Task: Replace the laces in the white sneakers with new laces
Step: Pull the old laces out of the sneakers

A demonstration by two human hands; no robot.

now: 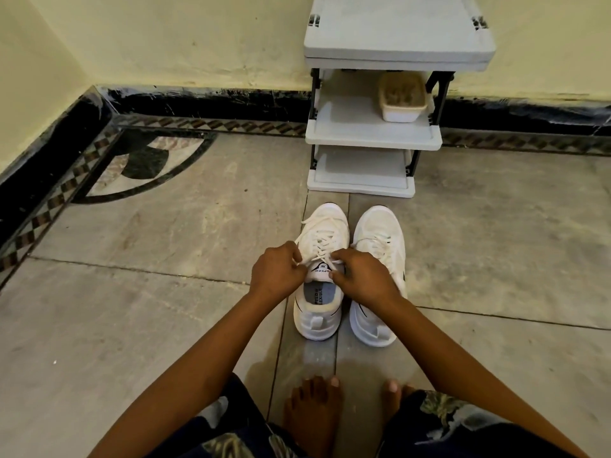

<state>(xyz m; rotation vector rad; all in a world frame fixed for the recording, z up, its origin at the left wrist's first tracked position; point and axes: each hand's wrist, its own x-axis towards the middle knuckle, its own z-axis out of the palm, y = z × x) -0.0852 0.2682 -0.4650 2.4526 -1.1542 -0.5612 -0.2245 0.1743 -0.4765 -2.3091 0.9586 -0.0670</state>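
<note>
I judge the job barely begun: the left sneaker [317, 320] and right sneaker [380, 226] sit laced on the floor [165, 292], my left grip [277, 274] and right grip [363, 276] each pinching the left one's old lace [322, 239].

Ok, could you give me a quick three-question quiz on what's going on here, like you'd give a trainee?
1. True or false: the left hand and right hand are both at the laces of the same sneaker.
2. Where does the tub sit in the shelf rack? A top shelf, B middle shelf, C bottom shelf.
3. Fill in: the other sneaker stands beside it on the ____.
Key: 1 true; 2 B; 3 floor.
</note>
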